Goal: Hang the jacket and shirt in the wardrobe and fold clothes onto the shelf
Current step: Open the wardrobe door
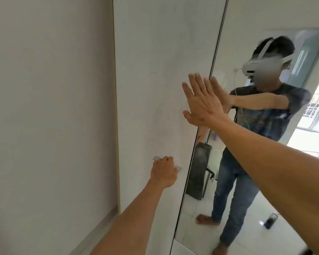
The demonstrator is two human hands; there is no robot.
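Head view: A person's left hand curls around the one handle on a wardrobe, knuckles toward the camera and fingers wrapped over the pale bar, whose two ends show on either side of the fist. The right hand is fully open higher up, four fingers and thumb straight and spread, palm flat against the white door just beside its right edge; it holds nothing.

Two door panels are in view: the white door under both hands and, touching its right edge, one mirrored door. The wardrobe fills the middle of the frame directly ahead of the person, both bare forearms reaching up to it from the lower edge. The handle sits low on the white door, below and to the left of the open right hand. Whether the white door is fully closed cannot be told.

One plain wall runs along the left side. The mirror shows one reflected person in a dark T-shirt and jeans, barefoot on pale floor tiles, wearing one white headset. One small dark object lies on the tiles in the reflection, near the person's feet.
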